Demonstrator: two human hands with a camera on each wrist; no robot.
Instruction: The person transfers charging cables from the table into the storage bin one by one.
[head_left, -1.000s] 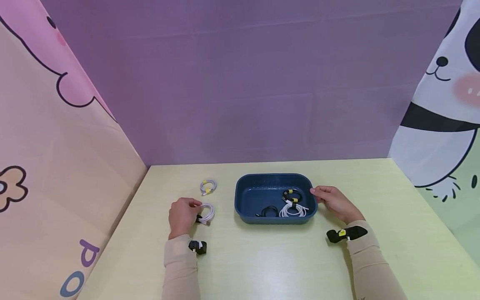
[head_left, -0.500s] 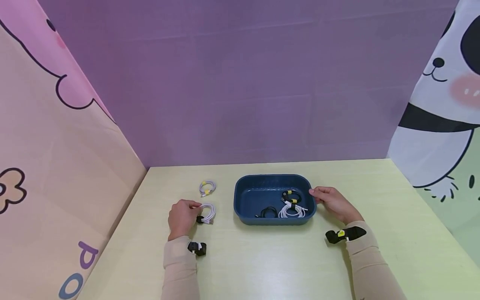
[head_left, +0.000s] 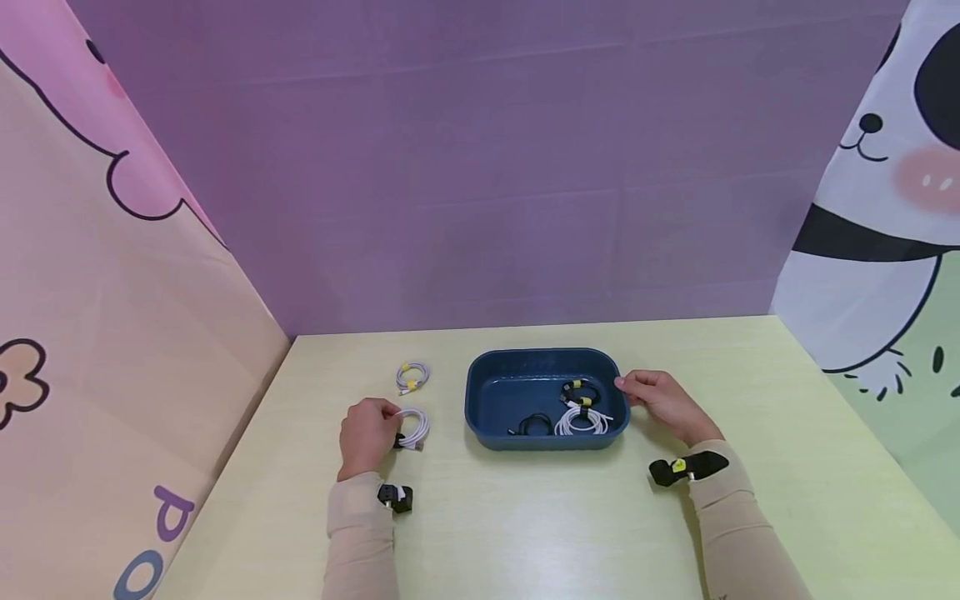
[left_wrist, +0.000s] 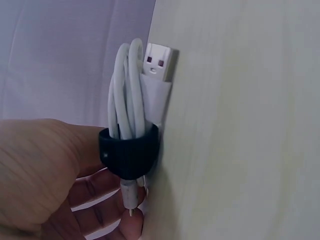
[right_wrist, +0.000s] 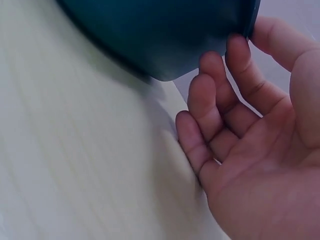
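My left hand [head_left: 367,437] is at the left of the table and pinches a coiled white USB cable [head_left: 414,428]. In the left wrist view, a black strap [left_wrist: 129,152] binds this cable, and its USB plug [left_wrist: 158,62] points up beside the loops. The thumb and fingers lie around the strapped part; some fingertips are hidden behind it. My right hand [head_left: 667,404] pinches the right rim of a dark blue box [head_left: 517,443] between thumb and index finger. The right wrist view shows the other fingers loosely bent below the box's wall [right_wrist: 170,30].
Behind the left hand lies a coiled light cable with yellow ties [head_left: 412,378]. Inside the box are a small black cable [head_left: 536,423], a black cable with yellow ties [head_left: 580,392] and a coiled white cable [head_left: 583,422]. A purple backdrop [head_left: 465,167] rises behind the table.
The head view drifts slightly. My left hand and the white USB cable shift very little, and my right hand stays on the box's rim.
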